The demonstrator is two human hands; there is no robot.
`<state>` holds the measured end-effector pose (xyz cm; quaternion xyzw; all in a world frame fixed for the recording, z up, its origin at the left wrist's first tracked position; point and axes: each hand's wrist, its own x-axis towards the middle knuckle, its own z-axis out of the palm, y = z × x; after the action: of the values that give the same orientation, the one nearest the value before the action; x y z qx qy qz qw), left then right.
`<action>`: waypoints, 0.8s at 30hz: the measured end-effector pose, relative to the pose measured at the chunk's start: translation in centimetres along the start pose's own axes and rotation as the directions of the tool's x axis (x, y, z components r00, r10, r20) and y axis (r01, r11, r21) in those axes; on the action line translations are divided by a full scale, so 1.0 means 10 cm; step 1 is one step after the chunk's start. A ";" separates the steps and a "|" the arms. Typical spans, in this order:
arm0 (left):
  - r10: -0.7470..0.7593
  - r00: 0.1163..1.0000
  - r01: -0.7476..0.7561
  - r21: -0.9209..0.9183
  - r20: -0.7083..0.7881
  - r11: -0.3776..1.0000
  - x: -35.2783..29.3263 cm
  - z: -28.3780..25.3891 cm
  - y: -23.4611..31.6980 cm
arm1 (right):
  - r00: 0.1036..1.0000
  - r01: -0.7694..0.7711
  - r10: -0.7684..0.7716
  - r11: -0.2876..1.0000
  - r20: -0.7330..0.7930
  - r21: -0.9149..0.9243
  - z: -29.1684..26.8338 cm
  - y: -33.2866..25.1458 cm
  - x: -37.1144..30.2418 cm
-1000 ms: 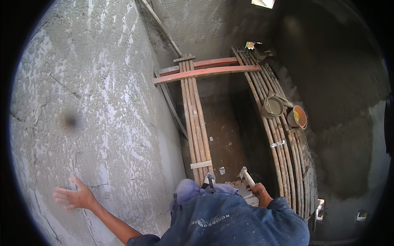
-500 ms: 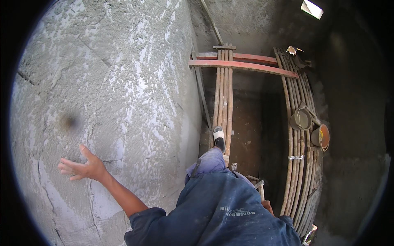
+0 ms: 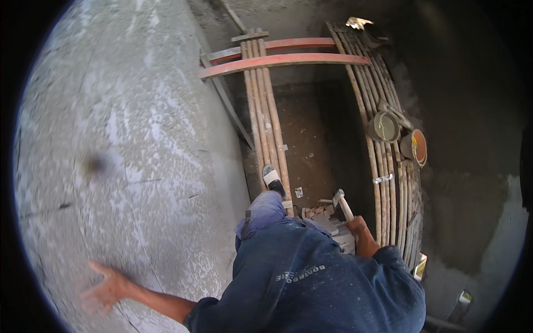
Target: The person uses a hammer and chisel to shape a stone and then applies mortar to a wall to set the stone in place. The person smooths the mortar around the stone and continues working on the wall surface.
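My left hand (image 3: 106, 288) is stretched out with fingers apart against the rough grey wall (image 3: 127, 194); it is slightly blurred, and whether it touches the wall I cannot tell. At my right side, my right hand (image 3: 360, 226) is closed around the pale wooden handle of a hammer (image 3: 345, 206). The hammer's metal head points up and away from me, and its exact shape is hard to make out. My foot in a black and white sandal (image 3: 272, 178) stands on a narrow walkway of wooden poles (image 3: 265, 116).
Red beams (image 3: 288, 62) cross between my walkway and a second pole platform (image 3: 383, 183) on the right. That platform carries a grey bucket (image 3: 384, 127) and an orange-lined bucket (image 3: 414, 147). Between them lies a lower floor (image 3: 302, 133), with stacked blocks (image 3: 327, 221) near my legs.
My left hand has moved down along the wall. My right hand has come into fuller view with the hammer. The whole view has shifted, with the platforms now further left.
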<state>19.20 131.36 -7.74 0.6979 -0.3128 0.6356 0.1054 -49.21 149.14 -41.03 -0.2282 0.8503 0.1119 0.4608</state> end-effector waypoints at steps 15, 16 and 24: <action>-0.079 0.996 0.082 0.119 -0.033 0.989 -0.01 0.04 -0.03 | 0.989 0.131 -0.121 0.982 -0.085 0.138 -1.31 -2.06 0.18; -0.074 0.997 0.076 0.129 -0.022 0.989 0.01 0.03 0.00 | 0.967 0.239 -0.232 0.969 -0.101 0.063 -1.32 -2.02 0.23; -0.149 0.989 0.151 0.115 -0.025 0.982 0.04 0.04 0.11 | 0.623 0.719 -0.756 0.654 -0.199 -0.233 -1.41 -2.08 0.60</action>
<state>18.91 130.17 -7.72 0.7192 -0.2209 0.6487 0.1146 -52.12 123.68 -37.89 -0.6001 0.7278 -0.0650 0.3254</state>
